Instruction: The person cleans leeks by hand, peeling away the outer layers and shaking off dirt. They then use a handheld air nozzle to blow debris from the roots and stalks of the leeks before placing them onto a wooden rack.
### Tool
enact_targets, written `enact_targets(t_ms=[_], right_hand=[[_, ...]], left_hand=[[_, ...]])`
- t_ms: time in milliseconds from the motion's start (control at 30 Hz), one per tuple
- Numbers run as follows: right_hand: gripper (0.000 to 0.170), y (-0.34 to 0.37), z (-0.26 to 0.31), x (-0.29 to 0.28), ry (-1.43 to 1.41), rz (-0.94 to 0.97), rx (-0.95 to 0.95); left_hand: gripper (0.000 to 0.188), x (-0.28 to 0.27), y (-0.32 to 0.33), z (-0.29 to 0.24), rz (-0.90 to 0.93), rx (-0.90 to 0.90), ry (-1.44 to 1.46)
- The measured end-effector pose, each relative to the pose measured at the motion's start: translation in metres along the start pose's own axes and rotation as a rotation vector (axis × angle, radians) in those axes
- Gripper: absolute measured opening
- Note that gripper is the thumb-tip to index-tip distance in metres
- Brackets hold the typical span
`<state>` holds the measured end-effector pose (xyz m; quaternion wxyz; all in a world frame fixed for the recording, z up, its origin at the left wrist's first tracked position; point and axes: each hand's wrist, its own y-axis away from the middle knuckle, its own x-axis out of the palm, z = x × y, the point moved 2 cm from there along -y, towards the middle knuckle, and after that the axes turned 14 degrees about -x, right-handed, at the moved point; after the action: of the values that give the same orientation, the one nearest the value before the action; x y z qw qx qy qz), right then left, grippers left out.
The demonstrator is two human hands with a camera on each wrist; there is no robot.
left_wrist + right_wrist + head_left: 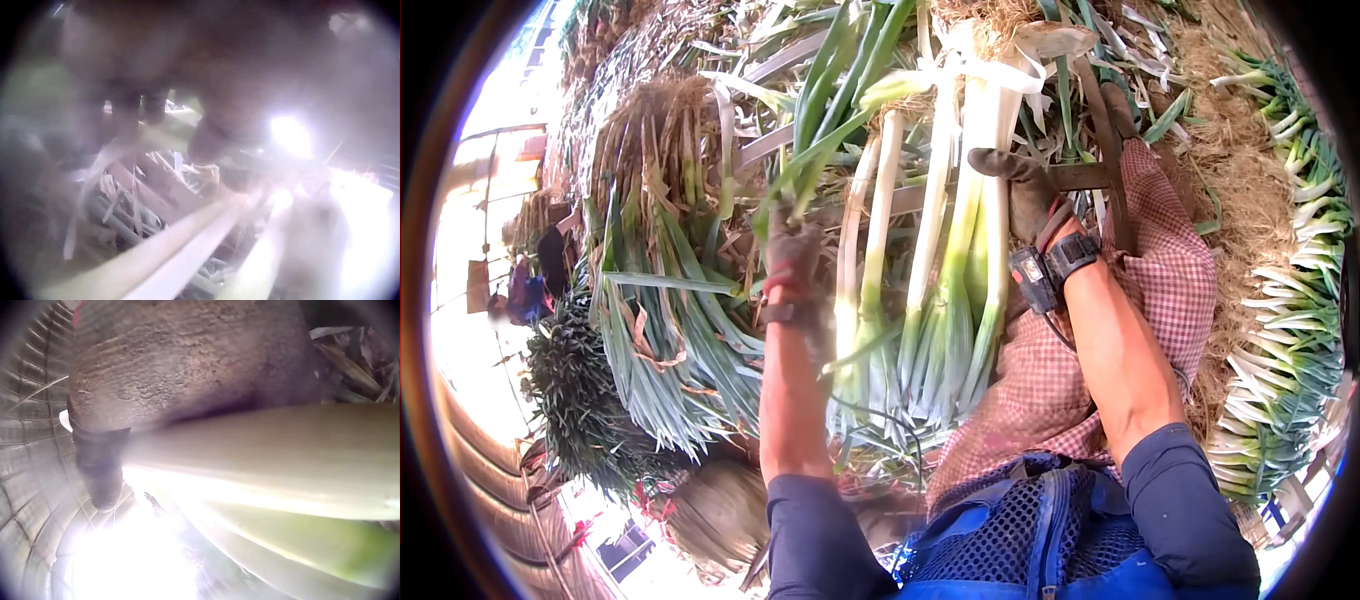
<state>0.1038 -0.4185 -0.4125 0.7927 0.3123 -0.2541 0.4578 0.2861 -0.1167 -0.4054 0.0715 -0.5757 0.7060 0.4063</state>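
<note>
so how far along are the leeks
Perhaps midway. The far-right row looks trimmed. The left hand grips green leaves; pale, clean-looking stalks lie between the hands. The left bundle, roots and dry leaves on, seems left to do.

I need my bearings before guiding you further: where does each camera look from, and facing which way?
Head: on the head, facing forward and down at leeks; forearms, left grip, right grip show.
Left wrist: on that wrist, facing pale stalks; blurred fingers show.
Right wrist: on that wrist, facing leeks; glove shows.
Head and right wrist share leeks, right grip.
</note>
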Motion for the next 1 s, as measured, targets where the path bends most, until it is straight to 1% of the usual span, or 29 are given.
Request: enact_targets(t_ms=[33, 67, 133, 200, 233, 267, 300, 333, 367, 400, 467, 533, 600, 667, 733, 767, 800, 867, 933, 967, 1000], right_hand=[[0.035, 0.001, 0.002, 0.002, -0.001, -0.001, 0.001], [0.035, 0.003, 0.005, 0.005, 0.02, 0.006, 0.003], [0.035, 0.003, 0.007, 0.007, 0.041, 0.008, 0.003], [0.035, 0.003, 0.006, 0.007, 0.055, -0.018, 0.005], [0.035, 0.002, 0.004, 0.005, 0.055, -0.02, 0.005], [0.035, 0.0, 0.001, 0.003, 0.04, -0.013, 0.026], [0.035, -0.001, -0.001, 0.002, 0.027, -0.004, 0.047], [0.035, 0.0, 0.0, 0.005, 0.03, -0.004, 0.048], [0.036, 0.001, 0.001, 0.008, 0.03, -0.016, 0.038], [0.037, 0.002, 0.003, 0.011, 0.029, -0.028, 0.028], [0.037, 0.005, 0.005, 0.014, 0.037, -0.023, 0.023], [0.037, 0.004, 0.005, 0.016, 0.038, -0.017, 0.016], [0.038, 0.003, 0.002, 0.013, 0.016, 0.024, 0.053], [0.039, -0.001, -0.005, 0.009, 0.038, 0.031, 0.025], [0.04, -0.001, -0.009, 0.004, 0.065, 0.034, -0.004], [0.043, -0.001, -0.01, 0.001, 0.086, 0.055, -0.015], [0.045, -0.001, -0.011, -0.002, 0.104, 0.074, -0.024], [0.046, 0.001, -0.011, -0.003, 0.119, 0.082, -0.016], [0.047, 0.002, -0.01, -0.002, 0.086, 0.162, 0.032], [0.047, 0.004, -0.017, -0.006, 0.089, 0.165, 0.029], [0.048, 0.004, -0.023, -0.007, 0.105, 0.194, -0.038]], left_hand=[[0.09, -0.008, -0.002, -0.007, -0.07, 0.013, -0.078], [0.083, -0.015, -0.014, -0.004, -0.065, -0.012, -0.141], [0.066, -0.016, -0.025, 0.012, -0.084, 0.137, -0.2], [0.047, 0.006, 0.05, -0.033, 0.037, -0.217, -0.041], [0.039, 0.017, 0.034, 0.0, 0.091, -0.051, -0.045], [0.047, 0.029, 0.02, 0.028, 0.04, -0.042, -0.2], [0.051, 0.038, 0.016, 0.046, 0.055, 0.008, -0.133], [0.055, 0.044, 0.023, 0.046, 0.069, 0.056, -0.066], [0.06, 0.045, 0.025, 0.045, 0.173, -0.015, 0.059], [0.06, 0.044, 0.027, 0.043, 0.174, -0.016, 0.062], [0.06, 0.044, 0.036, 0.031, 0.312, 0.037, 0.13], [0.062, 0.052, 0.036, 0.034, 0.534, -0.083, 0.291], [0.065, 0.057, 0.056, 0.003, 0.442, -0.12, -0.015], [0.063, 0.062, 0.053, 0.002, 0.419, -0.097, -0.032], [0.061, 0.063, 0.055, -0.003, 0.386, -0.142, -0.11], [0.053, 0.061, 0.065, -0.007, 0.426, -0.137, 0.032], [0.053, 0.061, 0.065, -0.009, 0.429, -0.132, 0.032], [0.047, 0.057, 0.071, -0.013, 0.619, -0.127, 0.413], [0.047, 0.055, 0.076, -0.025, 0.618, -0.095, 0.393], [0.047, 0.053, 0.08, -0.032, 0.65, -0.078, 0.38], [0.047, 0.053, 0.085, -0.04, 0.682, -0.058, 0.366]])
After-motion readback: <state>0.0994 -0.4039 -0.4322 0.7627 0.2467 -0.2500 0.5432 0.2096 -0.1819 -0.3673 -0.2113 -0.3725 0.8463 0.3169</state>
